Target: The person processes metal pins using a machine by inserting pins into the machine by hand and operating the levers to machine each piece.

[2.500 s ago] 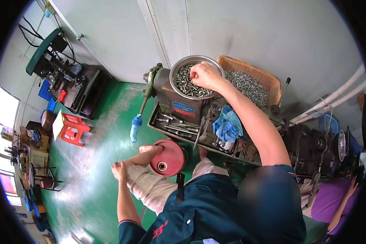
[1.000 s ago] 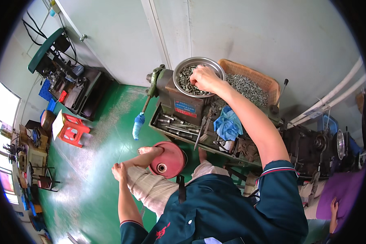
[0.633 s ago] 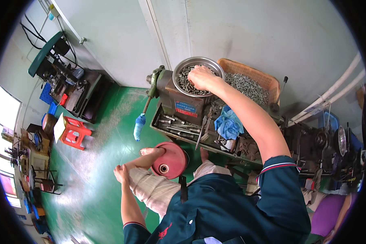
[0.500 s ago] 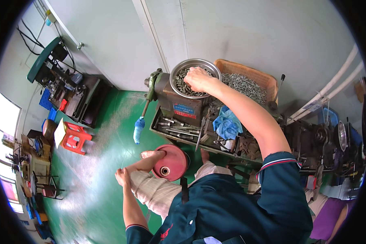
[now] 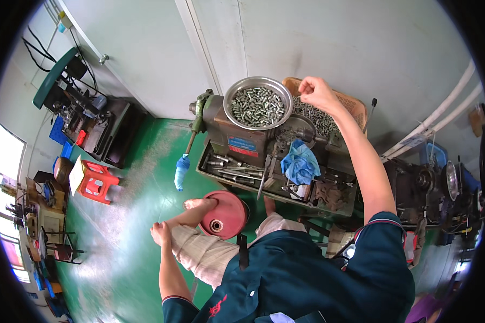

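A round steel bowl (image 5: pixel 230 114) full of small metal pins (image 5: pixel 257 106) rests on top of the machine. To the right of it, my right hand (image 5: pixel 319 93) is raised over the orange basket (image 5: pixel 355 110), which holds a heap of similar small metal parts (image 5: pixel 319 119). The fingers of this hand are curled together; whatever may be inside them is hidden. Low on the left, my left hand (image 5: pixel 160 233) lies against my bent knee with its fingers curled in, and their inner side does not show.
The machine has a lever with a blue-wrapped handle (image 5: pixel 183 172) on its left. Below the bowl, a metal tray (image 5: pixel 207 171) carries rods and tools, beside a crumpled blue cloth (image 5: pixel 300 162). A red drum (image 5: pixel 233 211) stands under my foot. A red stool (image 5: pixel 98 182) is at left.
My right hand has left the bowl and moved right, over the basket, so the pins in the bowl now show. My left hand stays at the knee. A person at lower right has mostly left view.
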A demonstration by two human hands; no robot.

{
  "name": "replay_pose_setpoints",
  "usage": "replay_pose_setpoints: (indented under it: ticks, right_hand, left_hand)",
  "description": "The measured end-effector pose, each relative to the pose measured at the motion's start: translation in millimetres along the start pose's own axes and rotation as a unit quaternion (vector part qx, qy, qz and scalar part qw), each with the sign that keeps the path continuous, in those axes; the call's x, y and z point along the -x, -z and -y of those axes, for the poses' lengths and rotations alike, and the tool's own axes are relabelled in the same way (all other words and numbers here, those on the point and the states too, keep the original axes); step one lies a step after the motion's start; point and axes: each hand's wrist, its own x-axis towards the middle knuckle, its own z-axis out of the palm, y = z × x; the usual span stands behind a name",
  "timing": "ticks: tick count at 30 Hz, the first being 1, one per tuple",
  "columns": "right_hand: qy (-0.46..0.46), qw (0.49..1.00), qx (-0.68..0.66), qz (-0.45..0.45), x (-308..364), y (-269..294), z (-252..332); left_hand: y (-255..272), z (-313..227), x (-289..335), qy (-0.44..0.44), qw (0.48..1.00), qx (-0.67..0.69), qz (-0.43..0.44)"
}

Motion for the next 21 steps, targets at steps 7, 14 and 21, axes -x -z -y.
replay_pose_setpoints:
  ticks: [7,14,21]
  right_hand:
    - [-0.115,0.978,0.176,0.005,18,-31,-59]
    - [-0.055,0.974,0.213,-0.059,8,-28,-34]
    - [0.158,0.964,0.177,-0.121,-13,-60,33]
  left_hand:
    - [-34,-29,20,-0.334,0.865,-0.348,0.142]
    - [-73,-30,48,-0.377,0.801,-0.423,0.193]
    - [-69,-37,45,-0.327,0.787,-0.448,0.269]
